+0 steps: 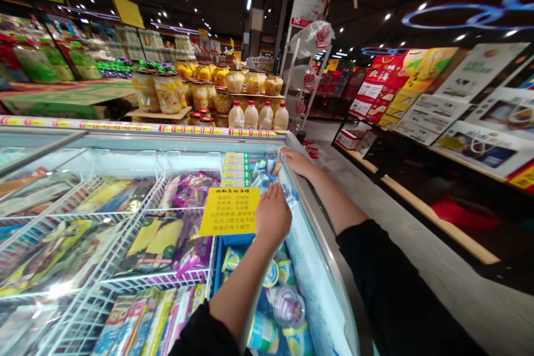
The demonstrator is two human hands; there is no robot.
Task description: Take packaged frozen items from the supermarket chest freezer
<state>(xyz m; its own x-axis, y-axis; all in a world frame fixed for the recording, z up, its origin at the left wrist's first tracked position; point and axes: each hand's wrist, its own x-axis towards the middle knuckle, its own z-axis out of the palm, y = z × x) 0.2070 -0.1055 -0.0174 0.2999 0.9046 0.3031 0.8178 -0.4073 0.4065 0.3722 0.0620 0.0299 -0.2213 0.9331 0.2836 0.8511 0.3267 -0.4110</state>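
Observation:
A chest freezer with a metal rim [319,222] stands before me, packed with frozen goods. My left hand [273,214] is over its right part, back of the hand up, overlapping the right edge of a yellow printed sign [229,211]. Its fingers point away from me, partly hidden; a ring shows on one. My right hand [298,162] lies at the far right corner of the rim, fingers stretched to the left. Beneath my left forearm are ice cream cups [286,306] in a blue bin. Small blue packets [267,175] lie beyond my left hand.
White wire baskets [158,189] hold bagged ice creams, including purple packs [194,245]. Behind the freezer stand jars of yellow fruit [169,92] and white bottles with red caps [251,115]. At right, a shelf carries boxed goods [429,117] beside a grey aisle floor [325,172].

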